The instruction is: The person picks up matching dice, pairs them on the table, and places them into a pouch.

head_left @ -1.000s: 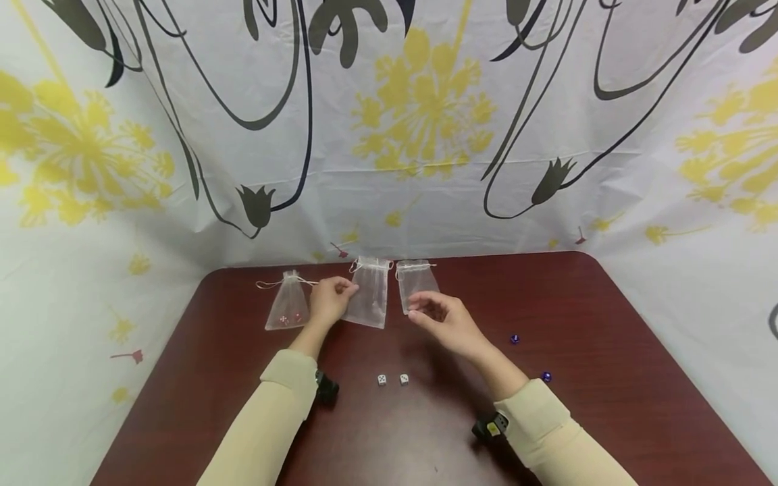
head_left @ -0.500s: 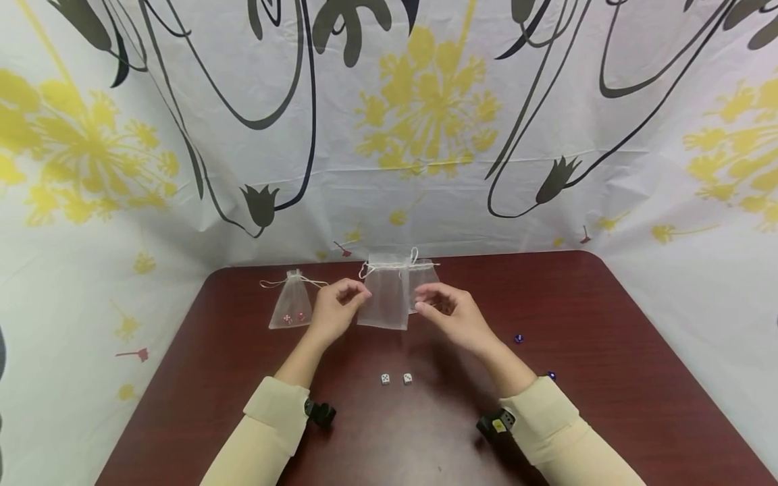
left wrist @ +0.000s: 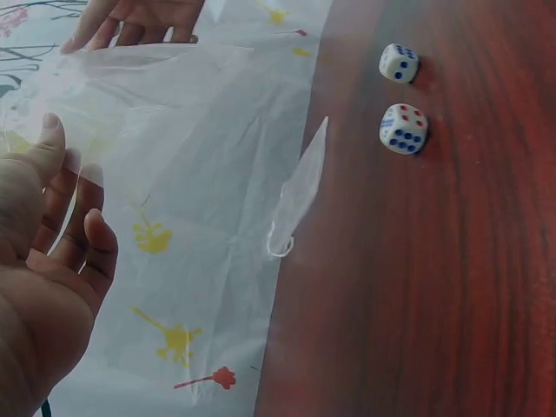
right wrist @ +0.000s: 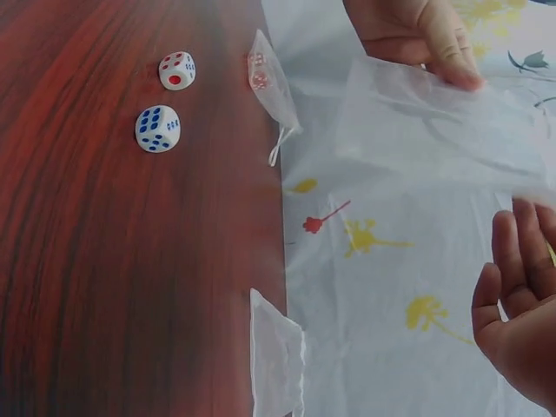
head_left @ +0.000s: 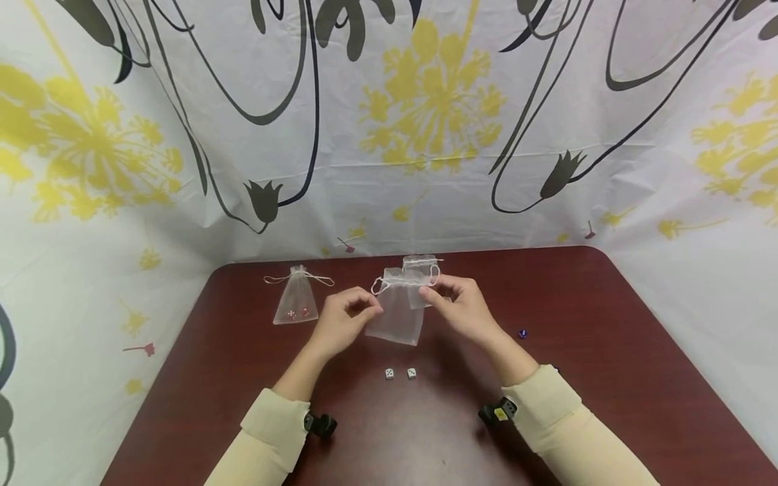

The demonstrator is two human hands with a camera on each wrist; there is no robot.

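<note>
A sheer white drawstring bag (head_left: 395,314) is held up off the table between both hands. My left hand (head_left: 345,322) pinches its left edge near the cord. The right hand (head_left: 467,312) grips the upper right edge by the cord loop, thumb in front. Nothing shows inside this bag (right wrist: 417,122) in the right wrist view. A second sheer bag (head_left: 421,262) lies behind it on the table, partly covered. Two white dice (head_left: 390,374) sit on the table in front of the hands.
At the left, a cinched sheer bag (head_left: 296,300) with red dice (head_left: 305,312) in it lies on the dark red table (head_left: 182,378). One blue die (head_left: 523,334) sits right of the right hand; another is mostly hidden by the sleeve. A patterned cloth (head_left: 389,223) hangs behind.
The bag has been lifted off the table, moved right and then nearer. My right hand has come to its right edge and taken hold; the left keeps its pinch.
</note>
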